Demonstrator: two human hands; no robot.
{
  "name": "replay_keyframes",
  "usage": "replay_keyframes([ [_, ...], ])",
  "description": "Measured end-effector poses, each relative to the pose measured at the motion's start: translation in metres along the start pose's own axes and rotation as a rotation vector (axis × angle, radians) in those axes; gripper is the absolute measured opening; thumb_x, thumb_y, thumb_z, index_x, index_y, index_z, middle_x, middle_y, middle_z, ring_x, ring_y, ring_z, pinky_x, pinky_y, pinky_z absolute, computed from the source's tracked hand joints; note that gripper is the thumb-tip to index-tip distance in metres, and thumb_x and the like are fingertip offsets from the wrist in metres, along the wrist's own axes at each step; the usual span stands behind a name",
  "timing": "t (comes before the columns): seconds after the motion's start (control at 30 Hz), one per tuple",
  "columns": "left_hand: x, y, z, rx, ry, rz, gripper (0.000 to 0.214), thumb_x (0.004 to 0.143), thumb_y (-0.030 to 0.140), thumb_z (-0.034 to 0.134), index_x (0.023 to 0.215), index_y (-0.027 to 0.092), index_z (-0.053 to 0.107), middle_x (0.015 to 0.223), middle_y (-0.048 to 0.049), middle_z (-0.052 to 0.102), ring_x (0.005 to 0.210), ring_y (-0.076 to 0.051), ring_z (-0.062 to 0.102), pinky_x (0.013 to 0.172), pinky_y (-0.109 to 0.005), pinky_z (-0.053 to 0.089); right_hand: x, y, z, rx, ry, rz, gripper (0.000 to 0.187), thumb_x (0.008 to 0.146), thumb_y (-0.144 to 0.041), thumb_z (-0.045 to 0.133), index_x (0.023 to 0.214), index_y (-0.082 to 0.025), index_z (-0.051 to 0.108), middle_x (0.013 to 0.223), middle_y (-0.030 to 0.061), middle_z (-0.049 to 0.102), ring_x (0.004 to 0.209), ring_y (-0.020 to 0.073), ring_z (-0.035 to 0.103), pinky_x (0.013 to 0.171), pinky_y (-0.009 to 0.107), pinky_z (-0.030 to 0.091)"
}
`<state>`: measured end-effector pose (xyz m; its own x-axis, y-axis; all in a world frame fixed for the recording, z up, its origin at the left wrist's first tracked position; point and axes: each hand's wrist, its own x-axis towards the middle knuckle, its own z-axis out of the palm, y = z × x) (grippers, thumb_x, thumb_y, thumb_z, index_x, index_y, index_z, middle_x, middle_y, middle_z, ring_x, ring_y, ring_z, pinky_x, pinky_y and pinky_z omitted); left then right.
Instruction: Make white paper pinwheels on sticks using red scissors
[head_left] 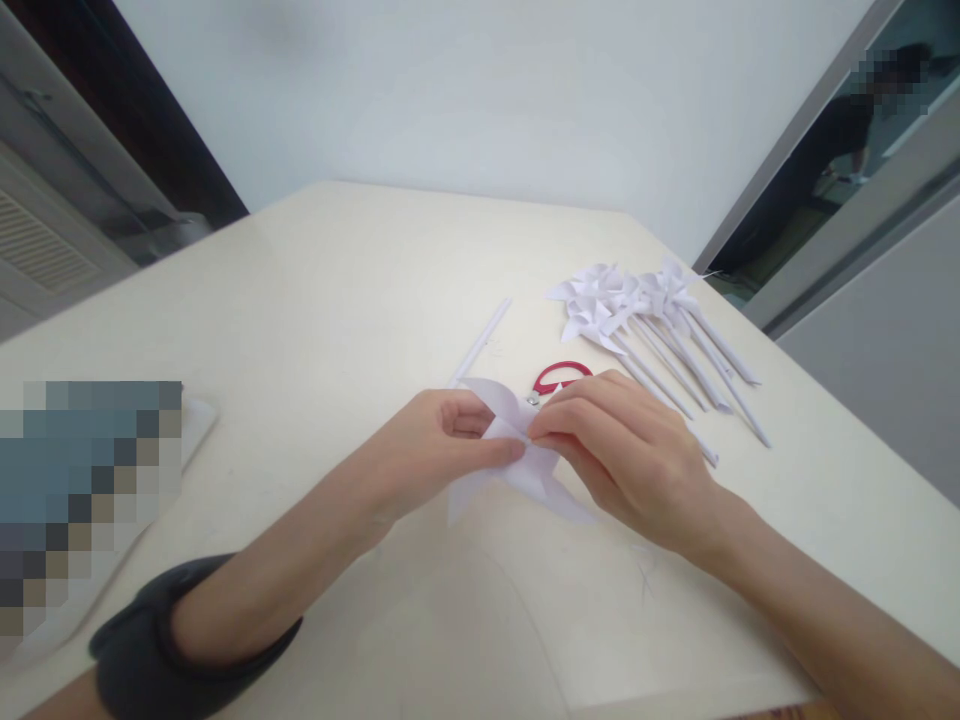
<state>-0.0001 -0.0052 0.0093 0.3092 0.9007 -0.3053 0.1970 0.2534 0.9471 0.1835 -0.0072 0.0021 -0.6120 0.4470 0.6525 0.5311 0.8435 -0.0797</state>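
Both of my hands meet over the middle of a cream table [300, 300], pinching a white paper pinwheel head [517, 462] at its centre. My left hand [439, 450] grips it from the left with thumb and fingers closed on the folds. From the right, my right hand [622, 450] presses its fingertips onto the same centre point. Paper blades stick out above and below the hands. Red-handled scissors [559, 377] lie just behind my right hand, partly hidden by it.
A rolled white paper stick [484, 340] lies behind the hands. Several finished white pinwheels on sticks [645, 320] are piled at the right. A blurred flat object [82, 490] sits at the left edge. A person [847, 130] stands beyond the doorway, far right.
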Motion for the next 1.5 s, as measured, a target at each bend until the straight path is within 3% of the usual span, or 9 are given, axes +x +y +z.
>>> replay_keyframes([
  [0.13, 0.003, -0.004, -0.001, 0.018, 0.018, -0.018, 0.013, 0.068, 0.020, 0.064, 0.079, 0.020, 0.071, 0.078, -0.0001, 0.073, 0.079, -0.021, 0.067, 0.067, -0.028, 0.050, -0.005, -0.001, 0.007, -0.143, -0.054, -0.091, 0.012, 0.084, -0.006, 0.050, 0.083, -0.013, 0.059, 0.071, 0.0039, 0.060, 0.069, 0.0152, 0.051, 0.066, 0.030, 0.038],
  [0.3, 0.009, -0.015, 0.000, 0.062, 0.017, -0.027, 0.011, 0.069, 0.025, 0.063, 0.076, 0.018, 0.067, 0.080, -0.0024, 0.071, 0.076, -0.022, 0.066, 0.062, -0.029, 0.049, -0.010, -0.002, 0.017, -0.189, -0.134, 0.000, 0.017, 0.086, -0.005, 0.043, 0.081, -0.015, 0.056, 0.069, 0.0042, 0.055, 0.070, 0.0165, 0.047, 0.069, 0.032, 0.037],
  [0.53, 0.011, -0.028, 0.000, -0.002, 0.050, 0.036, 0.012, 0.071, 0.030, 0.064, 0.076, 0.019, 0.066, 0.078, -0.0007, 0.069, 0.071, -0.018, 0.063, 0.059, -0.026, 0.046, -0.010, -0.006, 0.024, -0.186, -0.072, 0.075, 0.014, 0.085, -0.008, 0.045, 0.074, -0.015, 0.052, 0.070, 0.0057, 0.052, 0.068, 0.0171, 0.043, 0.066, 0.031, 0.035],
  [0.87, 0.006, -0.011, -0.006, 0.148, 0.069, 0.036, 0.021, 0.066, 0.037, 0.069, 0.071, 0.017, 0.065, 0.071, -0.0017, 0.068, 0.078, -0.025, 0.065, 0.064, -0.030, 0.050, -0.008, -0.006, 0.025, -0.167, -0.183, 0.134, 0.025, 0.093, -0.018, 0.040, 0.073, -0.016, 0.055, 0.070, 0.0042, 0.056, 0.067, 0.0161, 0.046, 0.068, 0.031, 0.033],
  [1.0, 0.006, -0.003, -0.007, 0.090, -0.032, 0.065, 0.022, 0.071, 0.036, 0.065, 0.085, 0.019, 0.066, 0.093, -0.0037, 0.070, 0.093, -0.026, 0.063, 0.078, -0.033, 0.049, -0.003, 0.003, 0.017, 0.077, -0.143, 0.344, 0.011, 0.087, -0.020, 0.054, 0.077, -0.017, 0.058, 0.075, 0.0010, 0.062, 0.069, 0.0130, 0.050, 0.069, 0.026, 0.035],
  [1.1, 0.009, -0.001, -0.008, 0.058, -0.083, 0.064, 0.037, 0.069, 0.033, 0.068, 0.104, 0.023, 0.063, 0.108, -0.0043, 0.067, 0.102, -0.025, 0.060, 0.088, -0.035, 0.046, -0.001, 0.016, 0.014, 0.207, -0.107, 0.477, 0.008, 0.083, -0.017, 0.059, 0.074, -0.018, 0.059, 0.077, -0.0011, 0.065, 0.069, 0.0112, 0.053, 0.071, 0.025, 0.036],
  [1.33, 0.020, 0.001, -0.039, 0.277, -0.312, 0.070, 0.047, 0.068, 0.030, 0.069, 0.113, 0.025, 0.057, 0.114, -0.0059, 0.060, 0.091, -0.020, 0.059, 0.078, -0.031, 0.048, -0.003, 0.040, 0.014, 0.326, -0.117, 0.652, 0.013, 0.085, -0.021, 0.052, 0.075, -0.018, 0.060, 0.076, 0.0015, 0.067, 0.071, 0.0133, 0.058, 0.064, 0.026, 0.039],
  [1.4, 0.025, -0.003, -0.051, 0.442, -0.170, 0.106, 0.037, 0.071, 0.035, 0.066, 0.106, 0.024, 0.060, 0.108, -0.0052, 0.062, 0.090, -0.020, 0.058, 0.076, -0.029, 0.046, -0.004, 0.043, 0.014, 0.350, -0.115, 0.677, 0.014, 0.085, -0.022, 0.051, 0.075, -0.018, 0.060, 0.075, 0.0014, 0.067, 0.072, 0.0135, 0.059, 0.065, 0.026, 0.040],
  [1.5, 0.034, -0.017, -0.062, 0.760, 0.281, 0.178, 0.031, 0.072, 0.046, 0.061, 0.091, 0.021, 0.062, 0.088, -0.0044, 0.064, 0.079, -0.022, 0.058, 0.066, -0.029, 0.041, -0.004, 0.043, 0.013, 0.390, -0.118, 0.703, 0.014, 0.084, -0.023, 0.052, 0.074, -0.018, 0.060, 0.075, 0.0012, 0.067, 0.072, 0.0135, 0.059, 0.067, 0.026, 0.042],
])
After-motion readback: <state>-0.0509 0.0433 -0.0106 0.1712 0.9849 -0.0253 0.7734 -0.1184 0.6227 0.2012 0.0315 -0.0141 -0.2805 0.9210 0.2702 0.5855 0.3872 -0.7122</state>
